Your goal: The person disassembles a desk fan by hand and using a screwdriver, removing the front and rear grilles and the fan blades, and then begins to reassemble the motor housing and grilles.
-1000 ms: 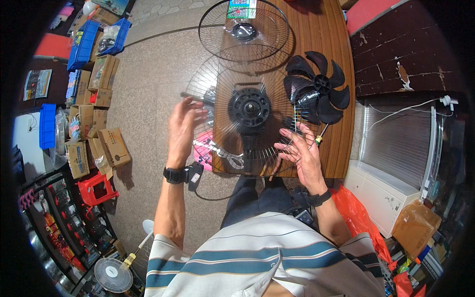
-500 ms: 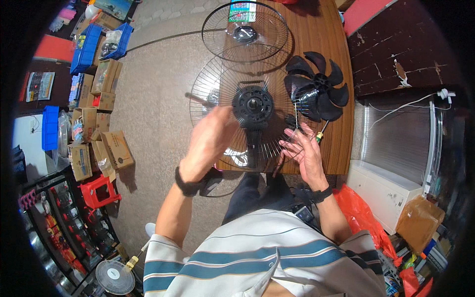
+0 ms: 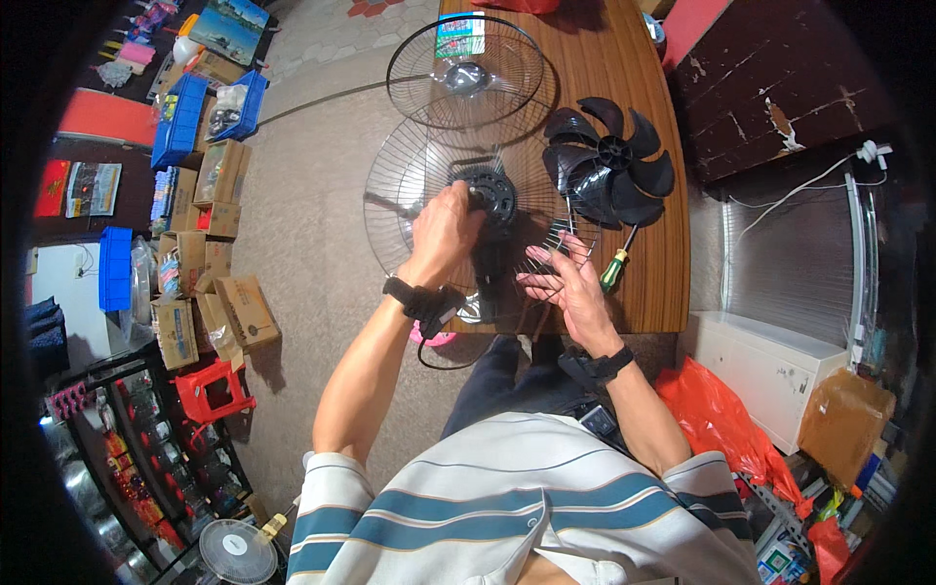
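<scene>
A fan's rear wire grille [image 3: 390, 161] stands around the dark round motor hub [image 3: 501, 200], over the near part of the table. At the middle of the hub my left hand [image 3: 447, 234] is closed, fingertips pressed together; whatever they pinch is hidden. My right hand [image 3: 577, 297] has its fingers stretched and apart at the grille's lower right edge, some of them behind the wires. To the right lies a black fan blade [image 3: 614, 154] with several petals. A screwdriver [image 3: 614, 271] with a green and yellow handle rests just below it, near my right hand.
Beyond the hub lies the front grille [image 3: 395, 83] on the brown wooden table [image 3: 648, 107], partly over a printed packet [image 3: 460, 37]. Cardboard boxes [image 3: 249, 310], blue bins [image 3: 178, 122] and a red stool [image 3: 216, 390] stand at left. A white cabinet [image 3: 760, 375] is at right.
My left hand has moved from beside the hub onto its middle. My right hand stays by the grille's edge, shifted slightly. The whole view has swung a little.
</scene>
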A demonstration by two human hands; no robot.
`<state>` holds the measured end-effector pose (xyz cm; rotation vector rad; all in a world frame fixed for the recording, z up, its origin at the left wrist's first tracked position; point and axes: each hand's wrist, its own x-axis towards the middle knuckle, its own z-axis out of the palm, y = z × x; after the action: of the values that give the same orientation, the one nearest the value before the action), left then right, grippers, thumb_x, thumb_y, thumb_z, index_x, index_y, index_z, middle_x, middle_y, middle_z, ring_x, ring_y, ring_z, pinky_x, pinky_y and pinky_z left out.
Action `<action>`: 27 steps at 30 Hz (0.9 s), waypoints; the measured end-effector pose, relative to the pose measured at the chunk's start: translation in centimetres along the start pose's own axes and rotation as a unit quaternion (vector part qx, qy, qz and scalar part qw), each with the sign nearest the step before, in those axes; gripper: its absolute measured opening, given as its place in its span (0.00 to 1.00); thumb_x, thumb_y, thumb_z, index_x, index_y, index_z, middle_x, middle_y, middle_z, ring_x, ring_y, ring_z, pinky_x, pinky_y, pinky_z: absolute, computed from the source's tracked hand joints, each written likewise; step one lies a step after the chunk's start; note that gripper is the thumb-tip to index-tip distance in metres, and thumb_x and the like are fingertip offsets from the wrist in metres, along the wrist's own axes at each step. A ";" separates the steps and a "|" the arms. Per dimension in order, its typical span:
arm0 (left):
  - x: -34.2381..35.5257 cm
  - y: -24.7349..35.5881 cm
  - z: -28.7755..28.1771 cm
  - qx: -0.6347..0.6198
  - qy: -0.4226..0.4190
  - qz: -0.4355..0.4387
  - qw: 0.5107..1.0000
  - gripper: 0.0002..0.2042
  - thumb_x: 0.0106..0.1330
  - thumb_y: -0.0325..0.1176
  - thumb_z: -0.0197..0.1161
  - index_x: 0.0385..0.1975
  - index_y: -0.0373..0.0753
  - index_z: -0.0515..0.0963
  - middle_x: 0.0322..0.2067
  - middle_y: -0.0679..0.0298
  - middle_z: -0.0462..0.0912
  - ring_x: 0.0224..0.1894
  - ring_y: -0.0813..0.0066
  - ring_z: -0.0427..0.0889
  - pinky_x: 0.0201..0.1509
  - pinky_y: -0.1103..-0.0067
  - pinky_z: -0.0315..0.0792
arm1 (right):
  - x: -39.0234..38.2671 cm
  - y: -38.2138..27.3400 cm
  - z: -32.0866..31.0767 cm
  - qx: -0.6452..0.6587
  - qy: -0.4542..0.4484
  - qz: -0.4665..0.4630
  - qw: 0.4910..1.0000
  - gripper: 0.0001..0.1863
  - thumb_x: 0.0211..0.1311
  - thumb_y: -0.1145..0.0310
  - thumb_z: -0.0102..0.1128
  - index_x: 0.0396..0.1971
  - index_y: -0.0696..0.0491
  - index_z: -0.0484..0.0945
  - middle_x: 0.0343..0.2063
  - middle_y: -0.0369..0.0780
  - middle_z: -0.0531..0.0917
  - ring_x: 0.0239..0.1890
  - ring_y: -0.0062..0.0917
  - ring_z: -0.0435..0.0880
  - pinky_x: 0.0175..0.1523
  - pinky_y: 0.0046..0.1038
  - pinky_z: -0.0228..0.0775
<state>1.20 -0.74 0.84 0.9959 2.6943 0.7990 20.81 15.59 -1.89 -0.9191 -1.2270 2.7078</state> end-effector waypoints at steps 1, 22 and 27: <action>0.0 0.2 0.3 0.010 0.001 -0.006 1.000 0.15 0.70 0.34 0.71 0.40 0.33 0.70 0.35 0.44 0.81 0.40 0.37 0.81 0.42 0.52 0.72 | -0.1 -0.1 -0.2 0.003 -0.002 0.003 1.000 0.37 0.83 0.54 0.58 0.79 0.50 0.49 0.67 0.55 0.77 0.49 0.37 0.91 0.51 0.35 0.86; -0.8 1.9 2.8 0.014 0.062 -0.010 0.998 0.16 0.68 0.27 0.70 0.51 0.32 0.74 0.45 0.42 0.83 0.50 0.38 0.84 0.52 0.56 0.77 | -3.2 -2.3 -5.2 -0.065 -0.121 0.081 0.987 0.48 0.79 0.44 0.64 0.82 0.52 0.47 0.62 0.48 0.80 0.52 0.30 0.89 0.56 0.30 0.81; -2.1 2.7 -1.8 -0.050 0.008 -0.123 0.991 0.17 0.69 0.27 0.67 0.56 0.30 0.80 0.42 0.45 0.88 0.46 0.50 0.89 0.50 0.62 0.81 | -5.0 -3.5 -8.3 -0.080 -0.141 0.075 0.984 0.39 0.82 0.45 0.59 0.77 0.55 0.59 0.63 0.47 0.81 0.54 0.28 0.88 0.57 0.28 0.80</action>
<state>3.72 -1.13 3.78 0.6227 2.6885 0.8829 28.62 22.37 -1.19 -0.6808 -1.5009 2.9770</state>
